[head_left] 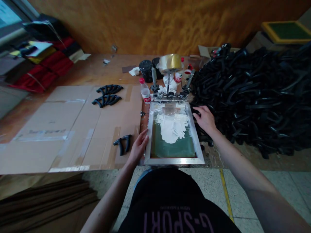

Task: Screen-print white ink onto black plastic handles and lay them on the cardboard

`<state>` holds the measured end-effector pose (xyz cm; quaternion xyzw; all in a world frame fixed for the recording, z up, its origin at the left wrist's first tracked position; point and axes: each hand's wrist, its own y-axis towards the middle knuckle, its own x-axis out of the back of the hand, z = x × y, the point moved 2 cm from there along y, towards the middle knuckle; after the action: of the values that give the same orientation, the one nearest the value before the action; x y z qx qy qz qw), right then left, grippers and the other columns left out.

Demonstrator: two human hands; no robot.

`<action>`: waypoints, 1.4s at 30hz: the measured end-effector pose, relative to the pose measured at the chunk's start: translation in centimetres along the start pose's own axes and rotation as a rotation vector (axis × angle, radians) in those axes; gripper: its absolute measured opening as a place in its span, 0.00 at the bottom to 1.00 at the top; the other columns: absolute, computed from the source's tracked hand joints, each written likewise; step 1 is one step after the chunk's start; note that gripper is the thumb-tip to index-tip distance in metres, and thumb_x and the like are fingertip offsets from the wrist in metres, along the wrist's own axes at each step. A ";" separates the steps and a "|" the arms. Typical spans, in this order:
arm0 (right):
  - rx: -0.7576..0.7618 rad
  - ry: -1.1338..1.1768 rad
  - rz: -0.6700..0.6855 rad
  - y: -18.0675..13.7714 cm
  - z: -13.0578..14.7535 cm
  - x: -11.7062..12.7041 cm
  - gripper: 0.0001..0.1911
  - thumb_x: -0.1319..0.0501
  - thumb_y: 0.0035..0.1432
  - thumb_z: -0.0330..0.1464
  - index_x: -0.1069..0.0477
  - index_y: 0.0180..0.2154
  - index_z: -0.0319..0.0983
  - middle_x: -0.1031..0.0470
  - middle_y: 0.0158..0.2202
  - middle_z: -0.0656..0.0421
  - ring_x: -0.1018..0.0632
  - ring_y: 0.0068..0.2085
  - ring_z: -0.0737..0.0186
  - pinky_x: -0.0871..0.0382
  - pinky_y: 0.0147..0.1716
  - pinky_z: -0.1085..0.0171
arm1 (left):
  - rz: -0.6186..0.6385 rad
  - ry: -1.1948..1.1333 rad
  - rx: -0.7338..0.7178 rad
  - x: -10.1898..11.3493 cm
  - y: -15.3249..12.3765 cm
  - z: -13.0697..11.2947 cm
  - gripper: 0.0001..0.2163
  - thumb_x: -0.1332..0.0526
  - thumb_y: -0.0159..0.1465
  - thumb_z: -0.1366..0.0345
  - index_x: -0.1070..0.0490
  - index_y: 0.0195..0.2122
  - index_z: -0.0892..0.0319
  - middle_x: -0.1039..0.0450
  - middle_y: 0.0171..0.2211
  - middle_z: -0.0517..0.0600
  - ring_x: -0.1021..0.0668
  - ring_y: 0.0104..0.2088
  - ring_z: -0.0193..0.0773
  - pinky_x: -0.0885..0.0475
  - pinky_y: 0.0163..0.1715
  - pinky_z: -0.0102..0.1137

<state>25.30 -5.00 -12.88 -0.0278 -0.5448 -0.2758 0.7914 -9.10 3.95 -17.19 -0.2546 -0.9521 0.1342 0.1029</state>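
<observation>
In front of me lies a screen-printing frame [174, 160] with a metal border and green mesh. White ink [172, 131] is spread over the upper part of the mesh, with a clear squeegee-like block [169, 110] at its top. My left hand [139, 145] is at the frame's left edge, fingers extended and apart, holding nothing. Just past the right edge, my right hand [205, 119] has its fingers bent round a black handle [196, 111], mostly hidden by the hand. Two black handles [126, 142] lie on cardboard to the left.
A large heap of black handles [252, 97] covers the right side. Flat cardboard [73, 119] on the left bears two rows of handles [108, 100]. Behind the frame stand a clamp stand [170, 94], a plastic bottle [145, 92], a dark tub [146, 71] and a tape roll [171, 62].
</observation>
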 end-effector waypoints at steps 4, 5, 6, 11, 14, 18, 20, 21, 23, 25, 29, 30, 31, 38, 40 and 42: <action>0.282 -0.037 0.065 2.8 6.7 -2.3 0.32 0.33 0.52 0.34 0.36 0.58 0.36 0.36 0.58 0.47 0.34 0.57 0.46 0.36 0.55 0.51 | -0.016 0.095 0.056 -0.9 1.4 3.9 0.31 0.40 0.60 0.50 0.41 0.63 0.56 0.24 0.33 0.48 0.24 0.31 0.37 0.31 0.30 0.28; 0.304 -0.054 0.126 3.1 8.0 -3.3 0.28 0.34 0.52 0.33 0.35 0.55 0.37 0.33 0.54 0.48 0.33 0.55 0.47 0.35 0.52 0.52 | -0.033 0.128 0.048 -0.9 1.6 4.3 0.30 0.40 0.60 0.50 0.39 0.61 0.56 0.25 0.32 0.48 0.24 0.30 0.37 0.30 0.30 0.28; 0.311 -0.066 0.190 3.2 9.0 -4.2 0.23 0.35 0.53 0.32 0.32 0.52 0.37 0.29 0.50 0.50 0.31 0.51 0.48 0.34 0.49 0.53 | -0.045 0.147 0.040 -0.9 1.8 4.6 0.29 0.40 0.60 0.51 0.37 0.60 0.57 0.25 0.31 0.48 0.24 0.31 0.37 0.30 0.31 0.28; 0.454 -0.107 0.381 -0.3 9.3 -6.0 0.05 0.43 0.59 0.27 0.29 0.36 0.39 0.25 0.37 0.55 0.28 0.40 0.55 0.37 0.38 0.61 | -0.046 0.167 0.021 -0.6 2.0 5.2 0.26 0.40 0.60 0.50 0.34 0.58 0.56 0.24 0.33 0.48 0.23 0.32 0.38 0.29 0.33 0.30; 0.696 -0.114 0.440 -4.0 8.0 -4.4 0.09 0.46 0.57 0.23 0.29 0.34 0.39 0.26 0.34 0.55 0.30 0.39 0.57 0.40 0.34 0.63 | -0.037 0.179 0.023 -0.6 2.0 5.4 0.26 0.42 0.61 0.50 0.35 0.58 0.55 0.24 0.33 0.49 0.23 0.34 0.38 0.29 0.34 0.30; 0.845 -0.065 0.542 -5.4 7.2 -2.1 0.10 0.44 0.50 0.20 0.30 0.31 0.40 0.26 0.31 0.57 0.30 0.36 0.58 0.42 0.33 0.63 | -0.024 0.140 0.036 -0.8 1.9 5.2 0.26 0.42 0.61 0.50 0.35 0.58 0.56 0.23 0.34 0.49 0.23 0.34 0.38 0.30 0.33 0.29; 0.782 -0.030 0.523 -4.5 7.4 -2.1 0.10 0.44 0.49 0.21 0.30 0.30 0.41 0.27 0.30 0.59 0.30 0.36 0.59 0.42 0.32 0.64 | -0.022 0.131 0.035 -0.8 1.8 5.0 0.26 0.42 0.61 0.50 0.35 0.58 0.55 0.23 0.35 0.49 0.23 0.34 0.38 0.30 0.33 0.29; 0.740 -0.025 0.481 -4.0 7.6 -2.4 0.10 0.44 0.50 0.21 0.29 0.31 0.41 0.26 0.30 0.59 0.29 0.36 0.59 0.42 0.33 0.64 | -0.021 0.136 0.034 -0.8 1.8 4.9 0.26 0.42 0.61 0.50 0.35 0.58 0.55 0.23 0.34 0.49 0.23 0.33 0.38 0.30 0.32 0.29; 0.692 -0.044 0.375 -3.8 8.1 -3.2 0.11 0.45 0.53 0.22 0.28 0.34 0.40 0.25 0.33 0.57 0.29 0.38 0.58 0.41 0.33 0.63 | -0.024 0.153 0.033 -0.6 1.7 4.8 0.26 0.42 0.61 0.49 0.35 0.58 0.55 0.23 0.33 0.49 0.23 0.33 0.38 0.30 0.31 0.29; 0.716 -0.056 0.327 -4.7 8.2 -3.9 0.13 0.47 0.55 0.21 0.28 0.37 0.38 0.25 0.36 0.54 0.30 0.38 0.57 0.41 0.34 0.62 | -0.023 0.165 0.032 -0.5 1.7 4.7 0.27 0.42 0.61 0.49 0.35 0.58 0.56 0.23 0.33 0.49 0.23 0.32 0.38 0.30 0.31 0.28; 0.779 -0.002 0.423 -6.1 7.7 -3.5 0.12 0.45 0.53 0.21 0.28 0.37 0.38 0.24 0.35 0.55 0.29 0.38 0.57 0.39 0.34 0.62 | -0.029 0.132 0.046 -0.5 1.7 4.5 0.27 0.40 0.59 0.49 0.34 0.57 0.56 0.23 0.32 0.48 0.23 0.31 0.37 0.30 0.30 0.28; 0.766 0.004 0.452 -5.7 7.7 -3.2 0.11 0.43 0.53 0.22 0.27 0.36 0.39 0.25 0.34 0.56 0.28 0.38 0.58 0.39 0.34 0.63 | -0.031 0.119 0.049 -0.6 1.7 4.3 0.27 0.40 0.59 0.50 0.33 0.57 0.57 0.23 0.32 0.48 0.23 0.31 0.37 0.30 0.30 0.28; 0.738 0.004 0.465 -4.9 7.8 -3.0 0.09 0.42 0.54 0.24 0.27 0.36 0.40 0.25 0.33 0.57 0.28 0.38 0.58 0.38 0.34 0.64 | -0.028 0.102 0.055 -0.6 1.7 4.1 0.27 0.40 0.59 0.50 0.33 0.57 0.58 0.23 0.32 0.49 0.23 0.31 0.37 0.30 0.30 0.28; 0.423 -0.071 0.277 4.4 10.5 -2.4 0.27 0.36 0.57 0.38 0.36 0.58 0.47 0.25 0.47 0.57 0.25 0.45 0.55 0.33 0.40 0.61 | 0.021 -0.050 0.081 -0.2 0.3 -0.6 0.31 0.38 0.58 0.52 0.38 0.61 0.58 0.24 0.29 0.48 0.24 0.27 0.36 0.31 0.26 0.28; 0.346 -0.087 0.176 6.2 9.7 -0.6 0.30 0.36 0.56 0.40 0.37 0.60 0.47 0.25 0.46 0.55 0.25 0.43 0.53 0.32 0.40 0.59 | -0.033 -0.045 0.024 0.1 -0.1 -3.2 0.26 0.39 0.59 0.51 0.32 0.57 0.58 0.23 0.33 0.49 0.23 0.33 0.37 0.29 0.31 0.28; 0.258 -0.035 0.024 7.4 7.3 1.8 0.27 0.39 0.58 0.42 0.35 0.58 0.44 0.25 0.44 0.54 0.25 0.42 0.53 0.32 0.41 0.57 | -0.094 -0.047 -0.061 0.3 -0.1 -5.8 0.22 0.40 0.60 0.49 0.25 0.47 0.60 0.23 0.36 0.50 0.23 0.39 0.39 0.29 0.37 0.28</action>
<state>23.01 3.04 -6.45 0.0629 -0.5891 -0.1936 0.7820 -7.82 5.22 -11.63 -0.2092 -0.9689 0.1058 0.0789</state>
